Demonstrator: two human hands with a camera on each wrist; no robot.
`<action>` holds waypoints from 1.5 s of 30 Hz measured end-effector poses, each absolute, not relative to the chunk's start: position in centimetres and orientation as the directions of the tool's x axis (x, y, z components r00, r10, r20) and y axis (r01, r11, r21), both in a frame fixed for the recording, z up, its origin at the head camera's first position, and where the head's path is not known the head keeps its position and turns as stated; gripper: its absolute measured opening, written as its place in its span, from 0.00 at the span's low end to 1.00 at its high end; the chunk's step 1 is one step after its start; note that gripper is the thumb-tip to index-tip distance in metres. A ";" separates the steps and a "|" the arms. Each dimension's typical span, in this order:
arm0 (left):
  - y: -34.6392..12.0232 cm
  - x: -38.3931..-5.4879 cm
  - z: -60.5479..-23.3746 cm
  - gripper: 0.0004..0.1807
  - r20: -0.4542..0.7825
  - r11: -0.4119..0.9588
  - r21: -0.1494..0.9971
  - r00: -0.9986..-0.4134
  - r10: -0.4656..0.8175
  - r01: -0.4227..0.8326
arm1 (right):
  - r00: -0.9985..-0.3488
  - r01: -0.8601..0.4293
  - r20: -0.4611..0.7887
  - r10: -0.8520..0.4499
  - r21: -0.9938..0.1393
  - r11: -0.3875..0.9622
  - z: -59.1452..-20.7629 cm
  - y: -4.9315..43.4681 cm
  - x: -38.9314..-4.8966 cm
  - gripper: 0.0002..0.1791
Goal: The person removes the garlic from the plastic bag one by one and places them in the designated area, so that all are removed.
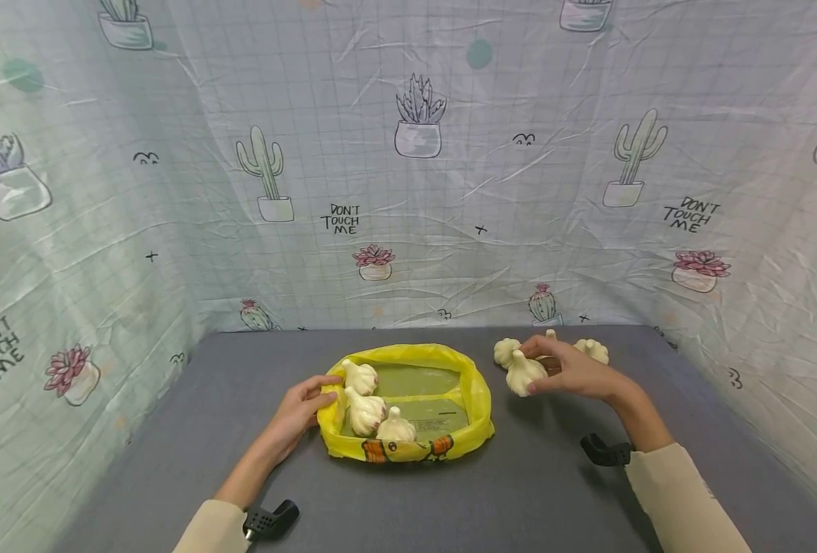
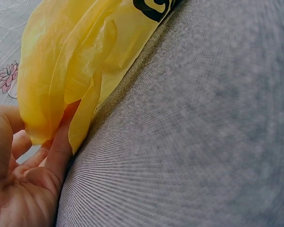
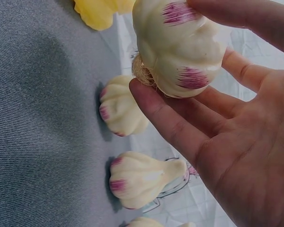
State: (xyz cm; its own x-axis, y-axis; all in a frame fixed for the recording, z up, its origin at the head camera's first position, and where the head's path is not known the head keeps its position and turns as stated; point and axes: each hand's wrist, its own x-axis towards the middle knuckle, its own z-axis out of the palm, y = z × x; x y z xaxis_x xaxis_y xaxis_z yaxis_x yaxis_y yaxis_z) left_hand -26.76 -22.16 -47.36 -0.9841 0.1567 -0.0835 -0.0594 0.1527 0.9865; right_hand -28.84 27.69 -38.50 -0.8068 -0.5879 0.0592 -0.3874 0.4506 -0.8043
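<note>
A yellow plastic bag (image 1: 479,399) lies with its mouth wide open and its rim rolled down. Three garlic bulbs, one at the back left (image 1: 361,379), one below it (image 1: 367,415) and one near the front (image 1: 396,428), sit inside its left part. At the bag's left edge, my left hand (image 1: 294,415) pinches the rim between thumb and fingers. To the right of the bag, my right hand (image 1: 577,372) holds a garlic bulb (image 3: 180,49) above the table; its purple streaks and dry root tuft show in the right wrist view.
Behind my right hand more garlic bulbs stand on the grey table (image 1: 519,491), one at left (image 1: 506,352) and one at right (image 1: 592,350), with another partly hidden between. A printed cloth (image 1: 408,192) closes off the back and both sides.
</note>
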 end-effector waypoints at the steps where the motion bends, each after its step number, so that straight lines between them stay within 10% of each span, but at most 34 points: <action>1: -22.2 -26.7 -47.4 0.24 -0.081 0.154 0.986 -0.984 0.157 -0.057 | -0.806 -0.387 0.058 -0.589 -0.804 0.451 -38.5 27.7 -28.9 0.27; 45: -22.3 -26.7 -47.5 0.24 -0.075 0.164 0.985 -0.982 0.173 -0.046 | -0.800 -0.369 0.006 -0.599 -0.793 0.485 -39.7 28.2 -29.5 0.26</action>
State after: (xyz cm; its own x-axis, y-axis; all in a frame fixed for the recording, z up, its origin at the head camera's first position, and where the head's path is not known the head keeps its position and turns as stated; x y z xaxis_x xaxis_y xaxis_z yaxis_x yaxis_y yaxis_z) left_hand -26.71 -22.29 -47.48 -0.9820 0.1734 -0.0750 -0.0462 0.1641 0.9854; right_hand -29.50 28.24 -39.74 -0.8005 -0.5993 0.0064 -0.3693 0.4848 -0.7928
